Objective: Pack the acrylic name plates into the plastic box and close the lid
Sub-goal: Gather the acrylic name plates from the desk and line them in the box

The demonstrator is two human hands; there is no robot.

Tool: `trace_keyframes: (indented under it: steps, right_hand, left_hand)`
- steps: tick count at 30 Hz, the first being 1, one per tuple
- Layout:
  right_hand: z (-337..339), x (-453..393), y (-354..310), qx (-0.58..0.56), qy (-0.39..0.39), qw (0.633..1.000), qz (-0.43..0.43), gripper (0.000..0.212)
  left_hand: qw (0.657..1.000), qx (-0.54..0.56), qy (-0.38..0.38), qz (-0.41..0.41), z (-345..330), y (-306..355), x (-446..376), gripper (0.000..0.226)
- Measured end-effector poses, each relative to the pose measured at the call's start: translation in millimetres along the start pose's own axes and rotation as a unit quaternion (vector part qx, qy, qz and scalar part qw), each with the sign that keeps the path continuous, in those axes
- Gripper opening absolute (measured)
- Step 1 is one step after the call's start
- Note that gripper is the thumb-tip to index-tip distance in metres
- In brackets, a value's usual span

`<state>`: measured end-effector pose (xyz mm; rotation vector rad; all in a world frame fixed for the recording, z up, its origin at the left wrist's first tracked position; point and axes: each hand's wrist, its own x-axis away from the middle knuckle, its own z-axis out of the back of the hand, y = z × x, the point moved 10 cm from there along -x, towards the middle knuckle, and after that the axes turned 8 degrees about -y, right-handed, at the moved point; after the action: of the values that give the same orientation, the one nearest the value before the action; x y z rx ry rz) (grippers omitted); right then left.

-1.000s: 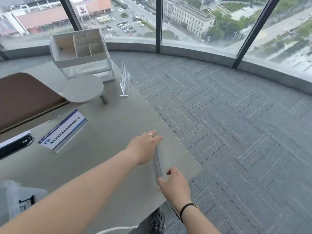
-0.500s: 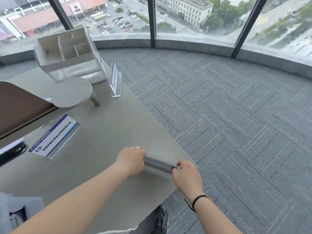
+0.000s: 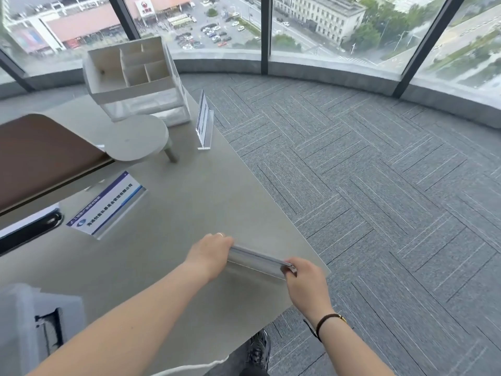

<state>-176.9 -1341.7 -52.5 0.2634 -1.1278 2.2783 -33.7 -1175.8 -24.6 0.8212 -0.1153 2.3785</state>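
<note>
1. I am holding one clear acrylic name plate [image 3: 257, 260] by its two ends, near the table's [image 3: 189, 213] right edge; whether its base is touching the tabletop, I cannot tell.
2. My left hand [image 3: 210, 253] is curling round the plate's left end, fingers folded over the top edge, a ring [image 3: 220, 234] showing on one finger.
3. My right hand [image 3: 305, 280] is pinching the plate's right end, thumb and fingers closing on the corner; a dark wristband [image 3: 326, 321] is sitting on that wrist.
4. Up and to the left of the held plate, a second name plate with a blue-and-white card [image 3: 107, 206] is lying tilted on the table, well apart from my hands.
5. Far beyond the grip, a third name plate [image 3: 204, 120] is standing upright near the table's edge, just beside a white desk organiser [image 3: 132, 77].
6. Down and to the left of my left forearm, the translucent plastic box [image 3: 35, 321] is sitting at the near table corner, only partly in view.
</note>
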Motion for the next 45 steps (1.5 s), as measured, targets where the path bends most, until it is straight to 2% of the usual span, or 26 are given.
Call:
trace_keyframes:
  steps: [3,9,13,20,25,29,34,41,45]
  right_hand:
    - [-1.9,0.5,-18.6,-0.004,-0.001,0.999,0.033,0.018]
    - [-0.1,14.4,-73.4,-0.006,0.011,0.996,0.092,0.025]
    - [-4.5,29.5,-115.1,-0.006,0.009,0.992,0.123,0.030]
    - [-43.2,75.9,-206.9,0.021,-0.002,0.982,0.187,0.037]
    - [-96.3,123.3,-281.6,0.029,-0.022,0.972,0.231,0.043]
    - [-156.3,162.6,-340.3,0.039,-0.076,0.959,0.269,0.046]
    - [-237.9,209.7,-389.5,0.096,-0.124,0.936,0.315,0.040]
    - [-356.6,236.7,-388.9,0.232,-0.183,0.909,0.293,0.038]
    - [-418.2,232.6,-360.5,0.291,-0.235,0.899,0.227,0.021]
  left_hand:
    - [0.999,0.040,0.035,-0.003,6.6,-17.9,10.4,0.019]
    - [0.992,0.096,0.083,0.019,29.6,-61.9,49.6,0.025]
    - [0.983,0.127,0.130,0.026,52.1,-95.8,89.9,0.024]
    - [0.973,0.153,0.171,0.022,86.1,-168.7,184.6,0.018]
    - [0.975,0.171,0.139,0.036,83.5,-248.5,251.8,0.014]
    - [0.978,0.167,0.116,0.043,68.9,-316.0,297.5,0.015]
    - [0.983,0.158,0.080,0.049,35.1,-387.0,329.4,0.016]
    - [0.985,0.170,0.003,0.033,-40.8,-444.8,307.2,0.014]
    - [0.987,0.159,-0.010,0.012,-82.8,-450.2,275.8,0.015]
